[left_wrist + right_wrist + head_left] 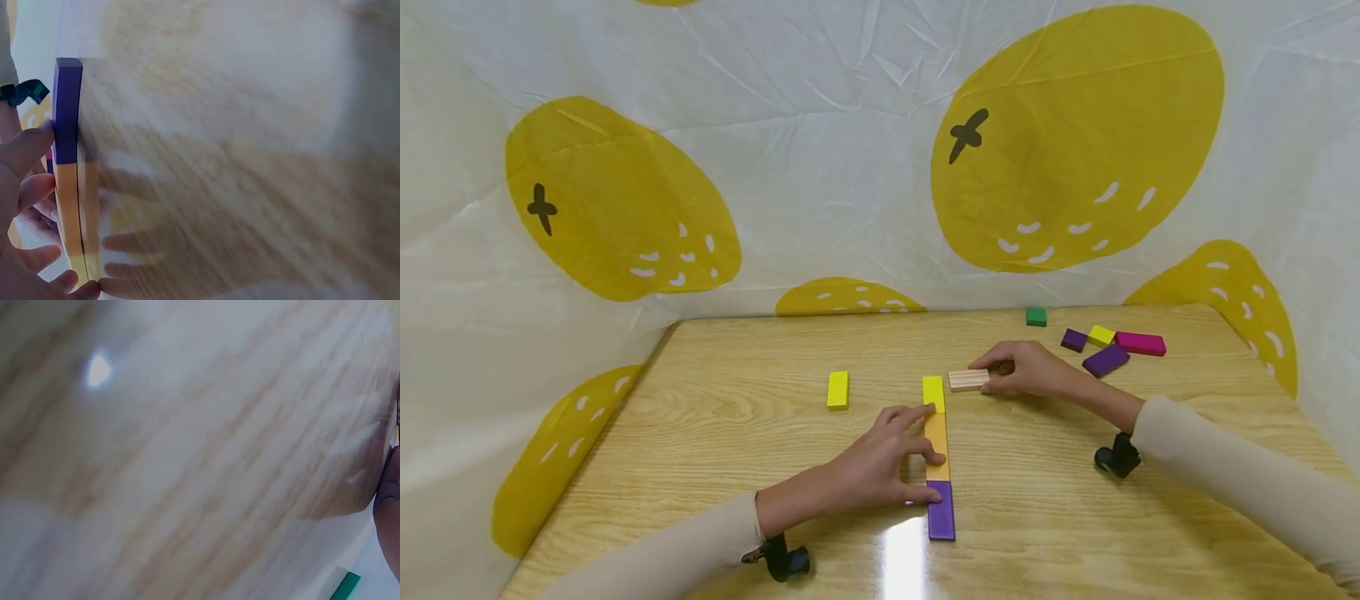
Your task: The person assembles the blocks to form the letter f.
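Observation:
A straight row on the table has a yellow block at the far end, an orange section in the middle and a purple block nearest me. Along its left side, my left hand touches the row with spread fingers and thumb. In the left wrist view these fingertips lie against the purple and orange pieces. My right hand pinches a plain wooden block between thumb and finger. That block lies crosswise just right of the yellow end, a small gap apart.
A lone yellow block lies left of the row. At the back right are a green block, a small purple block, another yellow block, a magenta block and a longer purple block. A patterned curtain hangs behind the table.

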### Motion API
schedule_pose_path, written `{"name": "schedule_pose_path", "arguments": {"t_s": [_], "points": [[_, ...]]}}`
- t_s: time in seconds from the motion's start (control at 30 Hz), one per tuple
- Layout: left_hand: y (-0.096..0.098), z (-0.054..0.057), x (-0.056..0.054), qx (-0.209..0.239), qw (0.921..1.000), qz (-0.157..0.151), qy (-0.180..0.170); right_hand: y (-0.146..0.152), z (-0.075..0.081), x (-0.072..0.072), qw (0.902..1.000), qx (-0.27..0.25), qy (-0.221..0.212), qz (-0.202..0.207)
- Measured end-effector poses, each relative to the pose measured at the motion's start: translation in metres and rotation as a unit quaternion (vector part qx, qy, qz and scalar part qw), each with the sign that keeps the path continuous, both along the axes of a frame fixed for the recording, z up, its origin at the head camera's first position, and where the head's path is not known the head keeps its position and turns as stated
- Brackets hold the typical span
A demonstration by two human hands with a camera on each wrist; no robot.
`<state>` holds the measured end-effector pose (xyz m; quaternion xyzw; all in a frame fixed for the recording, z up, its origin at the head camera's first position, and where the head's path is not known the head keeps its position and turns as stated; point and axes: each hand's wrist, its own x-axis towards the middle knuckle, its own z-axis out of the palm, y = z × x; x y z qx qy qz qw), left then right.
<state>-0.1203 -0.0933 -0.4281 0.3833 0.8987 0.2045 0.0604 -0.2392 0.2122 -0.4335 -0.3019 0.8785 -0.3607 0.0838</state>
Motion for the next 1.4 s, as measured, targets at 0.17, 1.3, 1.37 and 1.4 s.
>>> {"name": "schedule_pose_path", "arguments": {"t_s": [0.17,1.3,1.37,1.4], "points": [[0.0016,0.0022,-0.0015,-0.012,0.9999,-0.007,0.007,0.0005,0.0017,0.0002,1.0000,-0.001,-0.001,0.003],[0.0032,0.0053,-0.0013,-0.013,0.9998,-0.014,-0.009,-0.0057,-0.0032,0.0034,0.9997,0.019,0.015,-0.001],[0.0033,0.0054,-0.0012,-0.013,0.9998,-0.014,-0.010,-0.0054,-0.0031,0.0034,0.9997,0.022,0.008,0.000],[0.0035,0.0055,-0.0012,-0.013,0.9998,-0.014,-0.010,-0.0050,-0.0031,0.0032,0.9997,0.023,0.003,0.001]]}}
